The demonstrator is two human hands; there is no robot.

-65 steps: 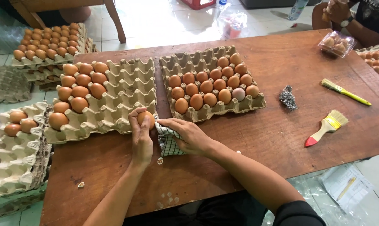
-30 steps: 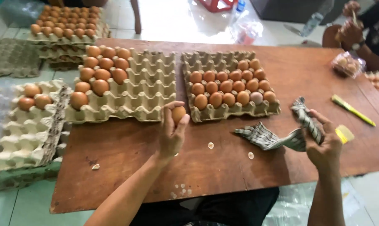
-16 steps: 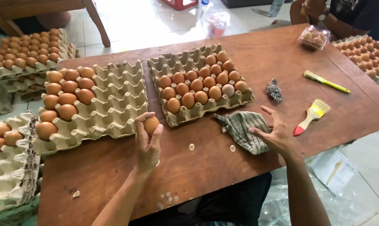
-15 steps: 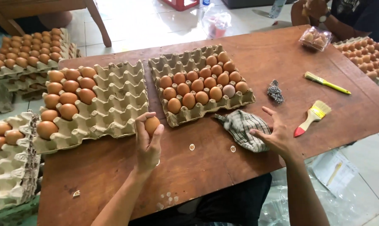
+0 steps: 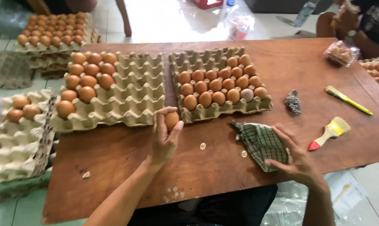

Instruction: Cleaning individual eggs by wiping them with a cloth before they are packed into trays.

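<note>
The right hand lies flat and spread on the checked cloth at the tabletop's near edge, pressing rather than clasping. The left hand stands upright, its grip half-closed around a brown egg, just short of the gap between the two egg trays. Held only by fingertips, the egg could slip and crack on the wood.

Two grey pulp egg trays mid-table, clear plastic egg box far right
</note>
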